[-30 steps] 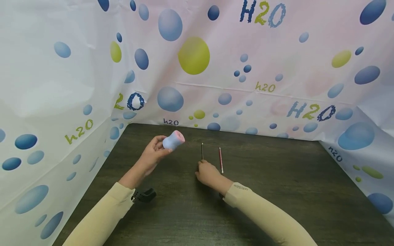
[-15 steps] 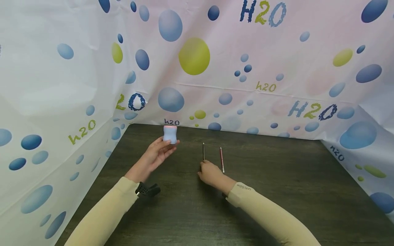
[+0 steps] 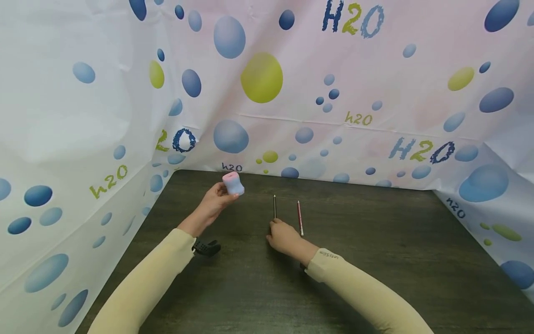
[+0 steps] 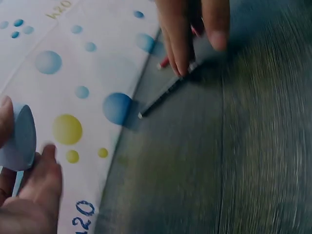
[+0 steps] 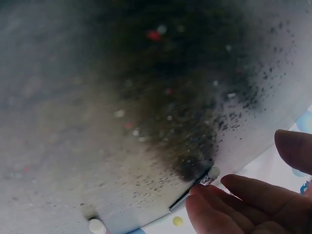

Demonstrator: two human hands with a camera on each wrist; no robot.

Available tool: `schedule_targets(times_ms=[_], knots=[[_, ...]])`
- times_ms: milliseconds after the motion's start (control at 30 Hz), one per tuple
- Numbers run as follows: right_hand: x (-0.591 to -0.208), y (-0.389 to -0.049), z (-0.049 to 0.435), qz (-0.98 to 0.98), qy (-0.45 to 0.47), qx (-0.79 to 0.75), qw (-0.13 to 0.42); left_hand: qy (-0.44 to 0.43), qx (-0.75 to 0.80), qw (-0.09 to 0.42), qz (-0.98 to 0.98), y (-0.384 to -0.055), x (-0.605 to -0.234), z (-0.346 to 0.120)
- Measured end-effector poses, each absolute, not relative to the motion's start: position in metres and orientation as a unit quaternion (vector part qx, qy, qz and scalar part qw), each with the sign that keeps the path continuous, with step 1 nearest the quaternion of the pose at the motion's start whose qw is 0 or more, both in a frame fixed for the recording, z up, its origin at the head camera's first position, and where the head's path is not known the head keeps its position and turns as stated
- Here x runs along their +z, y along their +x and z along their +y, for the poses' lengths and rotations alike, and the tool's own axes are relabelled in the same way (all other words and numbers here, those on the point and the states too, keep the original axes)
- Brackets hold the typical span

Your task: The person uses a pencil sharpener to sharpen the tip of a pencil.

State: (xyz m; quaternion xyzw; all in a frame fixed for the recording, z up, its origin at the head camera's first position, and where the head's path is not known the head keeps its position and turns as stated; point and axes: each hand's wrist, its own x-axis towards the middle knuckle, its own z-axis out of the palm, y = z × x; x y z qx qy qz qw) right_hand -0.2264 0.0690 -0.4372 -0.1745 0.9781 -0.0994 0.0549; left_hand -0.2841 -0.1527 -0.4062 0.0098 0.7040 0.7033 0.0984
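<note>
A small light-blue pencil sharpener [image 3: 234, 184], narrowed at its waist and with a pink top that has a hole in it, is held up by my left hand [image 3: 212, 202] over the table's far left part. In the left wrist view, thumb and fingers lie on opposite sides of the sharpener [image 4: 18, 139]. My right hand [image 3: 285, 237] is low over the table, its fingertips at the near end of a black pencil [image 3: 274, 206]. The right wrist view shows fairly straight fingers [image 5: 214, 209] against that pencil, with the thumb apart from it.
A red pencil [image 3: 300, 218] with a white end lies just right of the black one. The dark wooden table [image 3: 375, 250] meets white sheeting [image 3: 354, 139] printed with bubbles along its back and sides.
My left hand has turned the sharpener about, from pointing its pink top right, through upright, to tipping it slightly left. My right hand and both pencils stay about where they were.
</note>
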Motion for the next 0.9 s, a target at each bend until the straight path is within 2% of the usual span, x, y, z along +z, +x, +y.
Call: schedule_targets(times_ms=[333,700,900], knots=[[-0.438,-0.227,0.069,0.979,-0.178,-0.088,0.053,0.012,0.525,0.030,0.850,-0.296,-0.423,-0.146],[-0.437,-0.228,0.068,0.979,-0.167,-0.085,0.077,0.006,0.425,-0.023,0.905,-0.289,-0.441,-0.135],[-0.437,-0.227,0.068,0.979,-0.165,-0.087,0.079,0.004,0.390,-0.031,0.920,-0.285,-0.445,-0.130]])
